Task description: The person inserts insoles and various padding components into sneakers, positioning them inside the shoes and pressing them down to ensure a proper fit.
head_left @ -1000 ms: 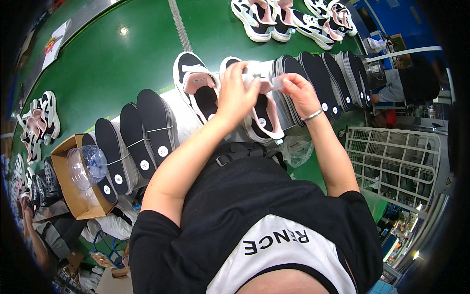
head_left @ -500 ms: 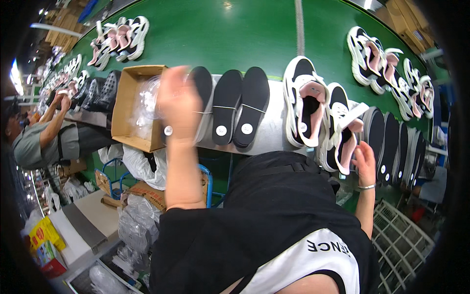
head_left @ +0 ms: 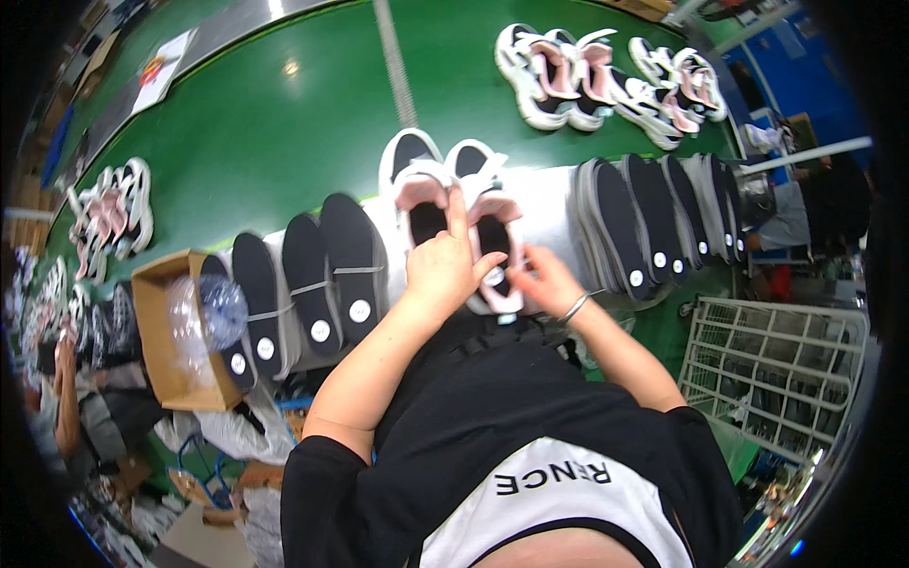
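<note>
Left hand [head_left: 443,275] and right hand [head_left: 551,284] at the left shoe [head_left: 421,192] and right shoe [head_left: 495,208], toes pointing across the green surface [head_left: 312,123].

On my feed: left thumb and forefinger spread apart, forefinger straight between the two pink-lined shoes; right fingers bent beside the right shoe's heel end, whether gripping I can't tell. Shoes side by side at the near edge, long axes running away from the wearer. Left insole stacks [head_left: 355,275] and right insole stacks [head_left: 614,227] hem them in; open carton [head_left: 151,331] farther left. Left hand and wrist cover the left shoe's heel; remaining left fingers hidden; outer rim dark.
</note>
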Tool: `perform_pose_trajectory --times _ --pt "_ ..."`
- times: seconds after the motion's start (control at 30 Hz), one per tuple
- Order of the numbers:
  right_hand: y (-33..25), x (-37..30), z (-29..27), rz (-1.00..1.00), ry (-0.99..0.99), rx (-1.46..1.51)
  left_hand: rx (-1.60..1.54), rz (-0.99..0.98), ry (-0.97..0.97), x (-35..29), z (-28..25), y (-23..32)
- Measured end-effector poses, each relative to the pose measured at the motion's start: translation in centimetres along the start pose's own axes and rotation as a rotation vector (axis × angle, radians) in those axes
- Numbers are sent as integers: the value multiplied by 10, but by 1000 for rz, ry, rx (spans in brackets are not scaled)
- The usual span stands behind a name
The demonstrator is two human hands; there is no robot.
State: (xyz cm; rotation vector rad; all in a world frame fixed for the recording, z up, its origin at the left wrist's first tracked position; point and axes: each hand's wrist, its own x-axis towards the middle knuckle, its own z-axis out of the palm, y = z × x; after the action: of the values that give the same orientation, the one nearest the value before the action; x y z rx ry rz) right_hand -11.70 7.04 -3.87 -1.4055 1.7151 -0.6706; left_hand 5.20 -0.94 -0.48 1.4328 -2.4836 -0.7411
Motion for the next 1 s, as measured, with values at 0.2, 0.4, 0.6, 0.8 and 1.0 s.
perform_pose_trajectory --times 0.2,0.4,0.6,0.8,1.0 --pt "2 -3 -25 20 -49 42 -42 3 84 58 9 -26" --pt "-3 53 -86 -108 70 -210 45 -234 435 129 -70 -80" --pt "38 148 -134 -48 474 -730 -171 -33 555 112 -70 -72" --pt "41 222 -170 309 236 -1067 229 -85 137 3 3 -61" --pt "60 230 -185 293 24 -1229 253 -109 175 -42 26 -90"
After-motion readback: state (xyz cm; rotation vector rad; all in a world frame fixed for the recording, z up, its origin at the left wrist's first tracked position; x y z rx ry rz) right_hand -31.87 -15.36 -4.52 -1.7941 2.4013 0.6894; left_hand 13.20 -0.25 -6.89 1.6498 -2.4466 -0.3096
